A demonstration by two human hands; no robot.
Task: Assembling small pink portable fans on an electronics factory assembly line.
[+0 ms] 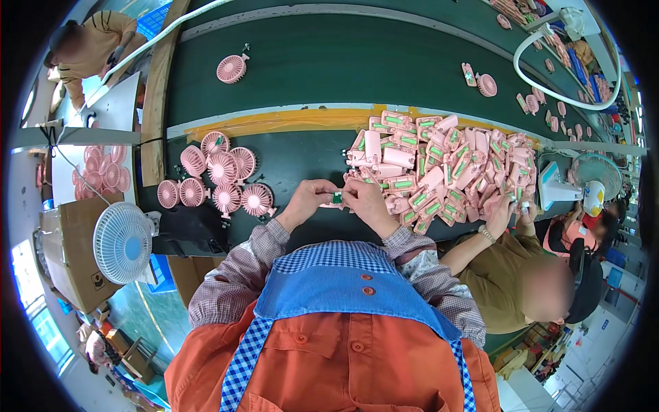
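Close in front of my apron, both hands meet over the near edge of the green work surface (pixel 288 158). My left hand (pixel 310 200) pinches one side of a small piece with a green part (pixel 336 198), which looks like a little circuit board. On its other side, my right hand (pixel 367 204) is closed with the fingertips on it. My fingers hide most of the piece. Right of my right hand lies a large heap of pink handle shells (pixel 429 168), many showing green strips inside. To the left rests a group of round pink fan heads (pixel 222 167).
Beyond a yellow-taped ledge (pixel 274 122) runs a green conveyor belt (pixel 343 62) with another pink fan head (pixel 231 69). At my right a co-worker (pixel 515 275) handles pieces beside the heap. A white desk fan (pixel 123 242) stands left, near a black cloth (pixel 189 232).
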